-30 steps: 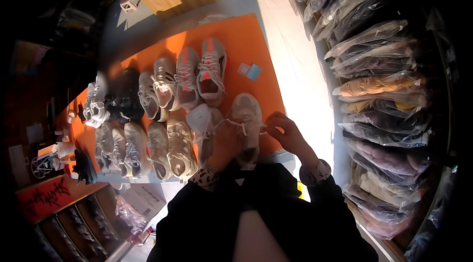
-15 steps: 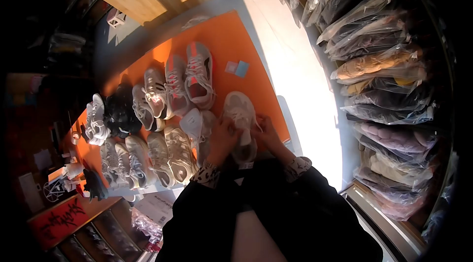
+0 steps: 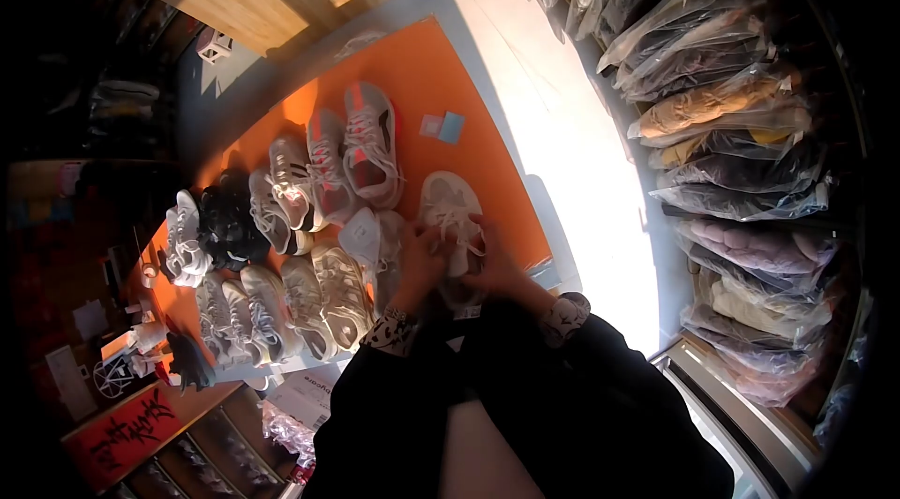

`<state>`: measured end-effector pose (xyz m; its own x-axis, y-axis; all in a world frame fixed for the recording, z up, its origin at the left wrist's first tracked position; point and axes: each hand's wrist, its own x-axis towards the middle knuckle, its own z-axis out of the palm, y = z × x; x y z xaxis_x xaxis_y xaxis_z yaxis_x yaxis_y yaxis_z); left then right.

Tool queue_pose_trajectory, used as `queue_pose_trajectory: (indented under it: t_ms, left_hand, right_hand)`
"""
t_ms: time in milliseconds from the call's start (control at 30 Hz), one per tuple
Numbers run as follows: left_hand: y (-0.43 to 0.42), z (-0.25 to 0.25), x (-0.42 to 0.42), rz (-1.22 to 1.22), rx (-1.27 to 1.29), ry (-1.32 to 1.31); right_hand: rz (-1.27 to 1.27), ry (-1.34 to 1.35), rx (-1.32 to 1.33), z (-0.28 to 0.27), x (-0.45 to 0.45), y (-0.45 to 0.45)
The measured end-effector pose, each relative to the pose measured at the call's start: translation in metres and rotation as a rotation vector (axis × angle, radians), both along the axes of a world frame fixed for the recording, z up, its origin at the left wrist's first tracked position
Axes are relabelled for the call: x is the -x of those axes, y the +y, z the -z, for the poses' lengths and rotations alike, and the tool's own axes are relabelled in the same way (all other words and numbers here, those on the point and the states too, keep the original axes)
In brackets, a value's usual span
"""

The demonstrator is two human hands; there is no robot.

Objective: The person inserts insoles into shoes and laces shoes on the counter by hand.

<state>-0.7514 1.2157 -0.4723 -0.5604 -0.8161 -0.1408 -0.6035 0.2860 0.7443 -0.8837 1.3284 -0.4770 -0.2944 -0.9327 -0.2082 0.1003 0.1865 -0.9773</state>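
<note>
Bringing my right hand in from beside the shoe, where it was 1 second ago, I now have it close to my left hand over the laces, so the lace work has 2 hands on it. Both sets of fingers curl inward, but I cannot tell whether they pinch a lace. The shoe rests on the orange table, toe away from me.

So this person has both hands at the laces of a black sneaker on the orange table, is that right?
Not quite: the sneaker is off-white, not black. The head view shows the left hand and right hand at its laces, on the orange table as you said.
</note>
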Motion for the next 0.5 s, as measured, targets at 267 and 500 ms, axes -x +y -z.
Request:
queue_pose_trajectory:
  t_ms: [267, 500]
  left_hand:
    - [0.002, 0.000, -0.004, 0.069, 0.113, 0.011]
    - [0.021, -0.036, 0.008, 0.157, 0.395, -0.050]
  right_hand:
    - [0.135, -0.160, 0.018, -0.014, -0.003, 0.008]
    - [0.279, -0.142, 0.001, -0.040, -0.002, 0.005]
